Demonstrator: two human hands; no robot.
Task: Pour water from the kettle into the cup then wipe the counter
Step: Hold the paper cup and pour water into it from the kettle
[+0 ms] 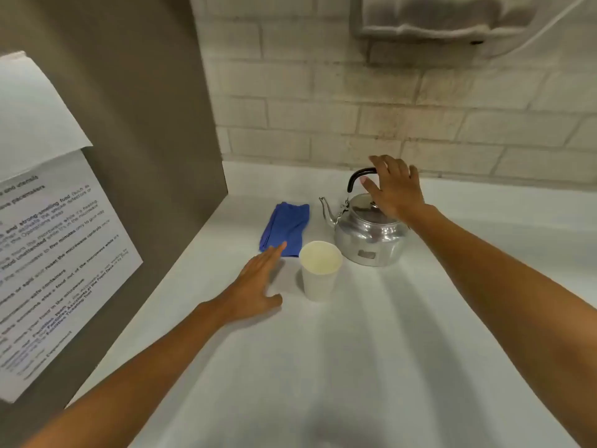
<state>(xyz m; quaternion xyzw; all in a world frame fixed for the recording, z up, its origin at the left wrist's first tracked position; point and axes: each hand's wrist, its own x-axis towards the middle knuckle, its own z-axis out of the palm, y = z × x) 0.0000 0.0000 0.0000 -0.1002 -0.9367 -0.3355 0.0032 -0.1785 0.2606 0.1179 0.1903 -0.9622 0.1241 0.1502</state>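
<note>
The kettle (368, 234), a rigid polished-metal vessel, is stood upright on the white counter (403, 318), near the brick wall. It is judged heavy if filled, smooth and slippery on its body, so the black arched handle (357, 177) is the place to be gripped. The right hand (394, 189) is held spread over that handle, fingers not closed round it. The blue cloth (286, 227), soft and limp, is laid folded left of the kettle. The paper cup (319, 270), light, thin-walled and easily tipped or crushed, is set just before the kettle. The left hand (258, 286) is held flat and open beside the cup, apart from it, its fingertips at the cloth's near edge.
</note>
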